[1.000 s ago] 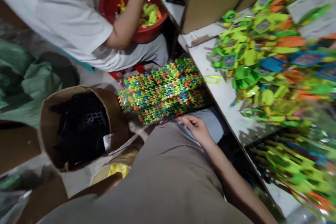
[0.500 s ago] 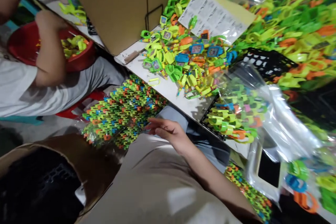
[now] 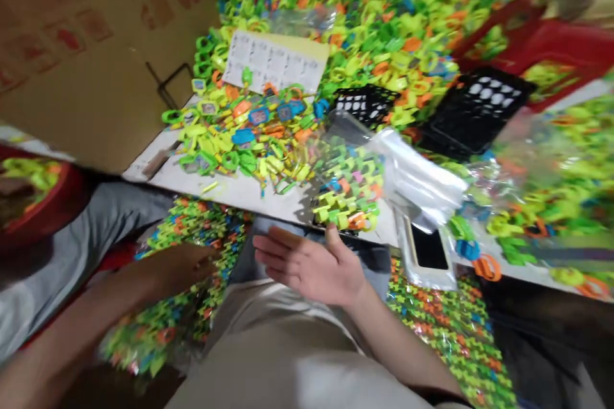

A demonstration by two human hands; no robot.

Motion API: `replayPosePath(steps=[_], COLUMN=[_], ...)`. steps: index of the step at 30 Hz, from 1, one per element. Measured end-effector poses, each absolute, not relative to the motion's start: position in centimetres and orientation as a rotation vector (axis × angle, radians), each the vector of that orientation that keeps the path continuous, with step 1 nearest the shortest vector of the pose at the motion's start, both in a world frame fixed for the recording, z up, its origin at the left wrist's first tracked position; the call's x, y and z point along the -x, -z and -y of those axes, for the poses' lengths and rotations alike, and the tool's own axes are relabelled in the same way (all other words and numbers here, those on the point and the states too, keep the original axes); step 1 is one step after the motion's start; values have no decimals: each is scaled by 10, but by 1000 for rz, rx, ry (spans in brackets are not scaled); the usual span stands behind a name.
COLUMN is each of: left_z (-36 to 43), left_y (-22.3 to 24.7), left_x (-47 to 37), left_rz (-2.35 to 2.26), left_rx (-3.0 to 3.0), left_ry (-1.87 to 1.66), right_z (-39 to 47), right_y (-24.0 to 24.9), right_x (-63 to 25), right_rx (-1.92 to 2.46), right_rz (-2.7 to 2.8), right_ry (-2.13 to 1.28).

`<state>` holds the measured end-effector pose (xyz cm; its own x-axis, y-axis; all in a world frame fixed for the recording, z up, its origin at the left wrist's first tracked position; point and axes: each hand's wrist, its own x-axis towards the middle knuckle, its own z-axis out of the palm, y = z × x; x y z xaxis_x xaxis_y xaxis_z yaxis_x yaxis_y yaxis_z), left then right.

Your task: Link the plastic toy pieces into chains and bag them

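Note:
My right hand point(image 3: 311, 268) is stretched out over my lap with its fingers straight and nothing in it. My left hand point(image 3: 192, 263) reaches in from the lower left, over bagged toy watches point(image 3: 185, 227) below the table edge. Motion smears its fingers, so I cannot tell whether it grips anything. A clear bag of toy watches point(image 3: 148, 339) lies below my left forearm. At the table edge, beyond my right hand, a filled clear bag point(image 3: 348, 185) holds rows of yellow, green and orange toy watches. Loose toy watches point(image 3: 240, 137) lie heaped on the white table point(image 3: 187, 176).
A large cardboard box point(image 3: 96, 64) stands at the table's left. A printed sheet point(image 3: 273, 61) lies on the heap. Flat clear bags point(image 3: 417, 172), a phone point(image 3: 429, 246) and black perforated trays point(image 3: 472, 108) are to the right. A co-worker's leg point(image 3: 115, 217) and red basin point(image 3: 57, 198) are at left.
The view has swung to the right. My left arm has come into view over the bagged watches at the lower left. My right hand has opened flat, palm showing.

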<state>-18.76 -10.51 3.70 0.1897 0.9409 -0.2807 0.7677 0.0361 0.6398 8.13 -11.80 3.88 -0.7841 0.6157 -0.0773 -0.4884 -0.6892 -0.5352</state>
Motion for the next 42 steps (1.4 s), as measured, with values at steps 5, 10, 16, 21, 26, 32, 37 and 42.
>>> replayPosePath(steps=[5, 10, 16, 21, 26, 32, 37, 42], left_z=[18, -8, 28, 47, 68, 76, 83, 89], left_y=[-49, -55, -74, -80, -96, -105, -102, -106], left_x=[122, 48, 14, 1, -11, -15, -19, -19], left_rz=[-1198, -1039, -854, -700, -680, -654, -716, -761], left_rx=[-2201, -2199, -1903, -1602, -1279, -1406, -1362, -1423], left_ry=[-394, -735, -820, -787, -754, -833, -864, -893], right_z=[116, 115, 118, 122, 124, 130, 137, 137], right_y=[-50, -57, -74, -84, -87, -95, -101, -101], right_x=[-119, -148, -171, -181, -182, -182, -179, -178], right_rx=[545, 821, 753, 619, 598, 632, 736, 664], right_rz=[670, 931, 1046, 1232, 1455, 1577, 1527, 1444], right_ry=[-1986, -1583, -1674, -1886, -1806, -1709, -1716, -1805])
